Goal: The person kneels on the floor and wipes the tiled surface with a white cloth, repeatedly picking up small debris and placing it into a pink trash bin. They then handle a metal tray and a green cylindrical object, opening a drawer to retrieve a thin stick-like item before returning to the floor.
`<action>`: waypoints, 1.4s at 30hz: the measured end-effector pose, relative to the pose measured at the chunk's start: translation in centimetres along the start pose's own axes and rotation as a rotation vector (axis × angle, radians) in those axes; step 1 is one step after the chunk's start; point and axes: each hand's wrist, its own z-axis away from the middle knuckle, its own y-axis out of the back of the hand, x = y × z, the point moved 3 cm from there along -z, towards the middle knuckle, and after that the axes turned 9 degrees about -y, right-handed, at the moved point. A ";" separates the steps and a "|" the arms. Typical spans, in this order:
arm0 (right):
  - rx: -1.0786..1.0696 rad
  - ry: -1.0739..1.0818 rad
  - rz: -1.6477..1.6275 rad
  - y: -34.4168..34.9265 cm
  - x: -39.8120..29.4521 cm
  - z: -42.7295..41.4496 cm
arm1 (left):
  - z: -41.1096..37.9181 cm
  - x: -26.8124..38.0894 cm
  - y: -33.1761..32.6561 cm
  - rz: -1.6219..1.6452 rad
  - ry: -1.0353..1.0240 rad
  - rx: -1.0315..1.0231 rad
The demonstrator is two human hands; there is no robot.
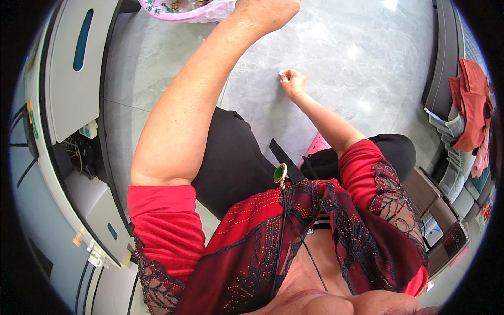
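My left hand [267,13] is at the top of the view, raised near the camera with its fingers curled. The upper edge of the picture cuts it off, and whatever it may hold is hidden. Lower and to the right, my right hand [293,83] pinches a small white piece [281,73] between thumb and fingers, just over the grey tiled floor [338,98]. What the piece is cannot be made out. Beyond my left forearm stands a pink basin [157,12] with a clear plastic bag [216,12] at it and brownish bits [189,5] inside.
A white and grey cabinet [75,98] with cables in an open bay runs along the left. To the right is a dark sofa [447,71] with a rust-coloured garment [472,106] on it. A low brown table [445,244] stands at lower right. One pink shoe [318,145] shows beside my leg.
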 end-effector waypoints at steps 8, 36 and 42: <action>0.024 0.119 0.200 -0.3 -0.4 0.2 | 0.0 0.5 0.1 0.002 -0.014 0.000; -0.402 0.812 1.159 -1.1 -3.2 -1.4 | -0.1 -1.4 -1.1 -0.021 0.041 -0.059; -0.320 0.581 0.944 -0.3 -5.3 -0.4 | -0.8 -1.3 -1.6 0.006 0.079 -0.046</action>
